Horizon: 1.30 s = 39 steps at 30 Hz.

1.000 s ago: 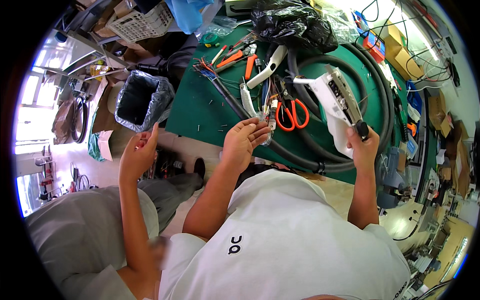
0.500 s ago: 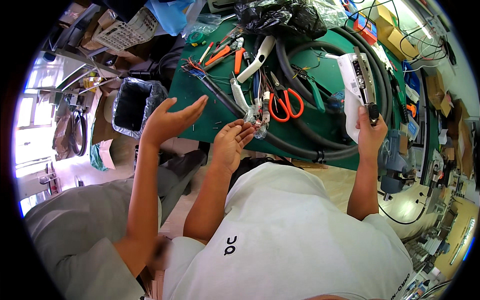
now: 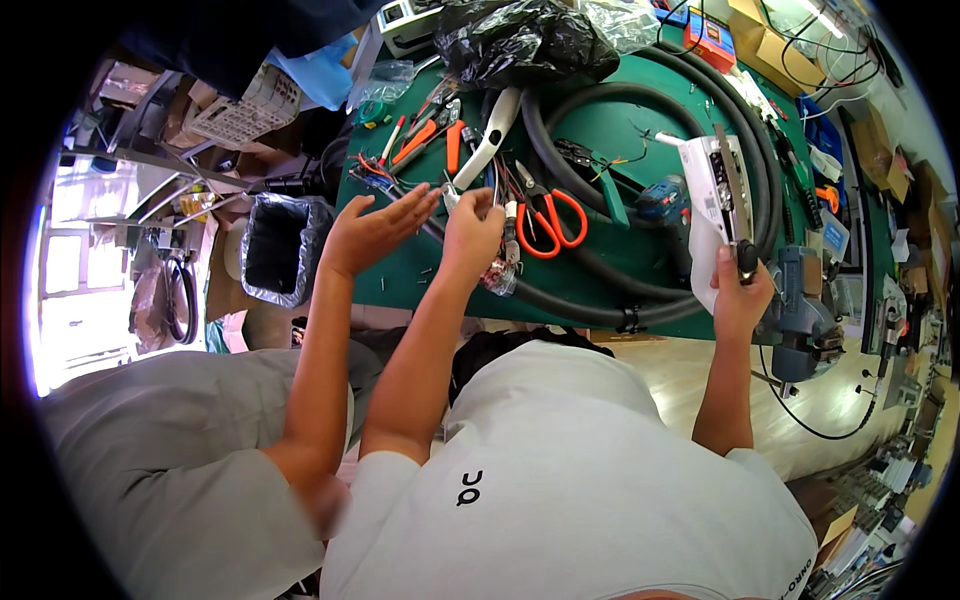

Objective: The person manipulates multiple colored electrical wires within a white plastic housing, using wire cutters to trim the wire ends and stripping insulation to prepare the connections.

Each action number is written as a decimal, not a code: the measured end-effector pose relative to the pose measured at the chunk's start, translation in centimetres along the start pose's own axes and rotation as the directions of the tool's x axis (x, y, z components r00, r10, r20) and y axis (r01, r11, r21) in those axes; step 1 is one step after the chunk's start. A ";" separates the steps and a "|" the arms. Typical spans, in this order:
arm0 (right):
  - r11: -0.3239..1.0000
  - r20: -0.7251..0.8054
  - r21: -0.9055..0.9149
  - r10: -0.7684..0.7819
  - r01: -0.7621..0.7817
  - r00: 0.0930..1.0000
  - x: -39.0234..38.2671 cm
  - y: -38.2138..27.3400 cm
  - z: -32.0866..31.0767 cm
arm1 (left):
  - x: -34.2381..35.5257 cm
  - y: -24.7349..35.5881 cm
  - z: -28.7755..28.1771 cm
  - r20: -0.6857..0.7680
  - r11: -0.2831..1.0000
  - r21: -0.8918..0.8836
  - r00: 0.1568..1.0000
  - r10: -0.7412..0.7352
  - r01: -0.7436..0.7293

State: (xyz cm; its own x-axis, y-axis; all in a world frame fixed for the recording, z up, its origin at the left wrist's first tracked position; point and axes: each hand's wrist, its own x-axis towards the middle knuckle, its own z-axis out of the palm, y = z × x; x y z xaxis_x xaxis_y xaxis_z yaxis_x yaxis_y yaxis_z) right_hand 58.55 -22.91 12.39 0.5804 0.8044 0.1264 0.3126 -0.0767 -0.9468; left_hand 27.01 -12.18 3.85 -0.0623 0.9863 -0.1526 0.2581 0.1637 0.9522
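White housing (image 3: 703, 200) in outstretched right hand (image 3: 741, 297); left hand (image 3: 470, 236) curled.

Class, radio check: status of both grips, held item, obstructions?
Right grip: on white plastic housing. Left grip: left of orange-handled scissors, contents unclear. Possible obstruction: co-worker's hand close by.

At frame right, your right grip (image 3: 741, 295) holds a white housing (image 3: 706, 180); at upper centre, your left grip (image 3: 474, 232) is at wires (image 3: 513, 187) on the green desk (image 3: 400, 265), left of orange-handled scissors (image 3: 540, 200).
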 end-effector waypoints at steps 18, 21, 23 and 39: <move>0.987 -0.205 -0.051 0.136 -0.149 0.969 -7.0 2.0 -4.2 | 13.2 -0.8 2.7 -0.075 0.818 0.569 0.984 0.160 -0.090; 0.984 -0.246 -0.102 0.116 -0.144 0.962 -7.7 2.1 -4.1 | 14.0 2.1 2.0 -0.112 0.883 0.453 0.975 0.192 -0.121; 0.984 -0.248 -0.092 0.125 -0.152 0.960 -8.1 1.0 -3.6 | 15.9 1.7 1.1 -0.098 0.887 0.446 0.978 0.182 -0.121; 0.990 -0.287 -0.078 0.090 -0.118 0.954 -11.1 -4.5 0.4 | 28.9 0.5 -1.3 0.085 0.820 0.489 0.952 0.293 -0.296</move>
State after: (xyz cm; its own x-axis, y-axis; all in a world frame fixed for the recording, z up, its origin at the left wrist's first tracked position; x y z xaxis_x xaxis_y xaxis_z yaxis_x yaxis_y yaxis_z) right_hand 50.44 -31.27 15.09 0.7977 0.5910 0.1199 0.3001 -0.2166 -0.9290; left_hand 24.11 16.37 0.20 0.0979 0.9890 0.1112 0.7018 -0.1479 0.6969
